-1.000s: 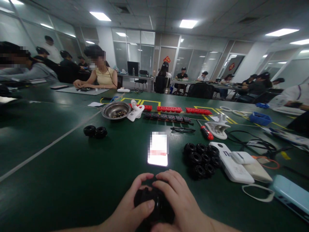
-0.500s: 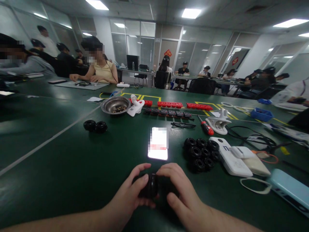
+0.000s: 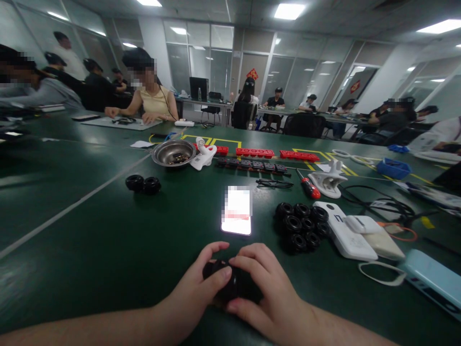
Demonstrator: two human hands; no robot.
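Note:
Both my hands are close together at the near middle of the green table. My left hand (image 3: 198, 283) is closed round a round black wheel (image 3: 232, 283), its thumb across the top. On the other side, my right hand (image 3: 264, 283) has its fingertips and thumb pressed against the same wheel. My fingers hide much of the wheel. Just beyond my hands lies a lit phone (image 3: 236, 228). To the right is a cluster of several black wheels (image 3: 302, 226), and farther left sit two more black wheels (image 3: 144, 184).
Farther back are a metal bowl (image 3: 173, 154) with small parts, red strips (image 3: 255, 153), a black row of parts (image 3: 254, 166), a screwdriver (image 3: 310, 186) and white clamps (image 3: 327, 182). White power banks (image 3: 344, 230) and a light blue case (image 3: 435, 278) lie right. People sit around.
My right thumb and fingers have closed in on the wheel, where the thumb stood apart before. The left thumb has shifted right across it. The view has tilted slightly.

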